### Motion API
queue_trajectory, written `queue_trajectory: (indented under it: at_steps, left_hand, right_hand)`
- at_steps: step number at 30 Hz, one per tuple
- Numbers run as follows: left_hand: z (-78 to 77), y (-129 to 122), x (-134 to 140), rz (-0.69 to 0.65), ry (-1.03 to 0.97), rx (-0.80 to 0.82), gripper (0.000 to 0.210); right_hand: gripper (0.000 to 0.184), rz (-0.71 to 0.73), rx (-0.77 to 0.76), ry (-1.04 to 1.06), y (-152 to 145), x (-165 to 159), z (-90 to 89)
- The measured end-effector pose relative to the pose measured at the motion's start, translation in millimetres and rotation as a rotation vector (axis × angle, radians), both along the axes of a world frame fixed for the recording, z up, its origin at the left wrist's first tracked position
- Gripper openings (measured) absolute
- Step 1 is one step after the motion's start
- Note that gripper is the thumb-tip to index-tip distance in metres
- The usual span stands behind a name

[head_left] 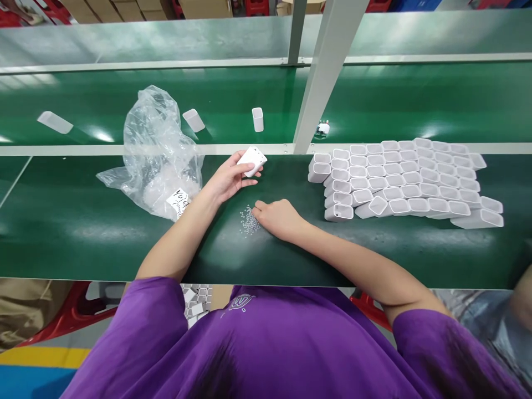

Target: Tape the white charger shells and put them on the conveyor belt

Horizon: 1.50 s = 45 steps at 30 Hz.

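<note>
Purple shirt fabric (266,343) fills the near edge, and both bare forearms reach out from it over a green table (83,221). Right hand (277,219) rests palm down on the table, fingers curled narrow with the tips touching a small heap of tiny clear beads (249,221). Left hand (226,178) is lifted just beyond it, thumb and fingers closed around a white plastic shell (251,160); the shell's long axis runs from lower left to upper right, with its rounded closed end pointing up and to the right. To the left lies a crumpled clear bag (158,149) bearing a handwritten label. To the right, rows of white shells (407,177) lie packed side by side, open ends facing the person. Beyond a pale rail, a green belt (415,100) carries a few loose shells (257,119), and a grey post (324,72) rises across it. Cardboard boxes stand at the far edge.
</note>
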<state>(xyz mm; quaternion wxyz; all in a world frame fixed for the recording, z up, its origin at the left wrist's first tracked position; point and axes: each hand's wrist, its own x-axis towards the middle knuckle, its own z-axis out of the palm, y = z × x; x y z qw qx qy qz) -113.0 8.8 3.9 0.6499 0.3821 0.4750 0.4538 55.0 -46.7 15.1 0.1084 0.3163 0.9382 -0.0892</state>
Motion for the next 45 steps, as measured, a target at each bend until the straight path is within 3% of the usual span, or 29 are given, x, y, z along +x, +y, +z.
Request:
queue_trajectory:
  at_steps: [20,23,25,28,31,39,45]
  left_hand:
    - [-6.8,-2.1,8.5,0.012,0.021,0.027,0.045]
    - [-4.2,-6.0,12.9,-0.016,0.018,0.021,0.045]
    - [-2.1,-10.3,17.4,-0.047,0.009,0.026,0.045]
    - [0.3,-18.6,26.4,-0.111,-0.041,0.031,0.046]
    - [1.6,-26.6,35.2,-0.165,-0.076,0.013,0.045]
    - [2.4,-36.3,41.8,-0.164,-0.039,-0.024,0.043]
    - [6.5,-39.0,42.4,-0.165,0.000,-0.030,0.047]
  right_hand:
    - [0.021,-0.048,-0.119,0.041,6.7,-0.2,0.9]
    - [0.020,-0.131,-0.160,0.182,8.4,11.9,-3.9]
    - [0.015,-0.226,-0.183,0.405,11.1,27.7,-7.7]
    - [0.010,-0.365,-0.077,0.812,15.7,52.8,-12.1]
    - [0.014,-0.443,0.145,1.032,18.4,67.2,-15.1]
    - [0.017,-0.399,0.346,1.003,17.3,68.5,-24.7]
    - [0.013,-0.381,0.359,1.030,16.7,72.0,-25.0]
